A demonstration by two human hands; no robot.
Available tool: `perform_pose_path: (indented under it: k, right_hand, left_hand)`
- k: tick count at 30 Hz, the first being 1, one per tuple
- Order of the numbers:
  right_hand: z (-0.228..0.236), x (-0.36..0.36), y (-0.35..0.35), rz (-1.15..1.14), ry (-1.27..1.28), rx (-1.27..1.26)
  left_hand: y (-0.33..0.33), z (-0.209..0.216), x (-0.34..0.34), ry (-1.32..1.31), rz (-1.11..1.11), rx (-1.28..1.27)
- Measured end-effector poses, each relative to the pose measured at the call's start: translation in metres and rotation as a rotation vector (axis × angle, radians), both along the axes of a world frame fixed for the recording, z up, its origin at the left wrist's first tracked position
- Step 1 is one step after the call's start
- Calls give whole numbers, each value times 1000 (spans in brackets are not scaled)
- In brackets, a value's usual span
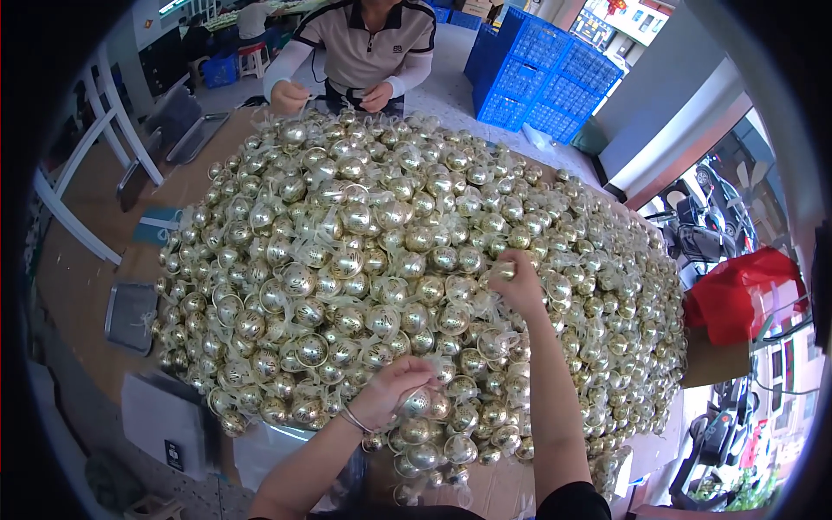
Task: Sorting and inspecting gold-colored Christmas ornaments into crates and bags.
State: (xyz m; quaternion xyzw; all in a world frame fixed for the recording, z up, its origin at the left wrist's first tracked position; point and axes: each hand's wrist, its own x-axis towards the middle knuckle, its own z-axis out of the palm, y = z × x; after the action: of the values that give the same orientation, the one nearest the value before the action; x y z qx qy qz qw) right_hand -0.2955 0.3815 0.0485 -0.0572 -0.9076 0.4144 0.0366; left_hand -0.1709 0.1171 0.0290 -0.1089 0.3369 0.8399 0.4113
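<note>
A huge heap of shiny gold balls point(347, 260) with cut-out patterns and pale sheer ribbons covers the table before me. My left hand point(390, 396), a bracelet at its wrist, is closed at the near edge of the heap. Its fingers curl round a gold ball point(416, 402) with ribbon at it. Farther off and to the right, my right hand point(517, 286) is over the middle of the heap, thumb and fingers pinched together among balls and ribbons. What that pinch holds, if anything, is hidden.
Across the table a person point(368, 48) works with both hands at the heap's far edge. Blue crates point(542, 74) are stacked behind at the right. A grey tray point(132, 318) lies at the left, and a red bag point(747, 295) at the right.
</note>
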Motion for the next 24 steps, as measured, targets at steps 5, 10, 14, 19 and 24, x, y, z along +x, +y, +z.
perform_pose_path:
  k: [5, 10, 14, 19, 24]
  right_hand:
    - [9, -5, 1, -107, -328, -157]
    - [-6, -18, -39, 237, -433, 428]
    - [-5, -34, -25, 426, -550, 428]
    - [19, -6, 25, 227, -552, -601]
    - [15, 39, 47, 93, -178, -1564]
  left_hand:
    - [4, -4, -10, 61, 20, -66]
    - [16, -12, -6, 19, -19, -41]
    - [17, -11, -5, 20, -43, -56]
    - [4, -8, -9, 175, 24, -174]
    - [71, 36, -55, 1326, -396, -1323]
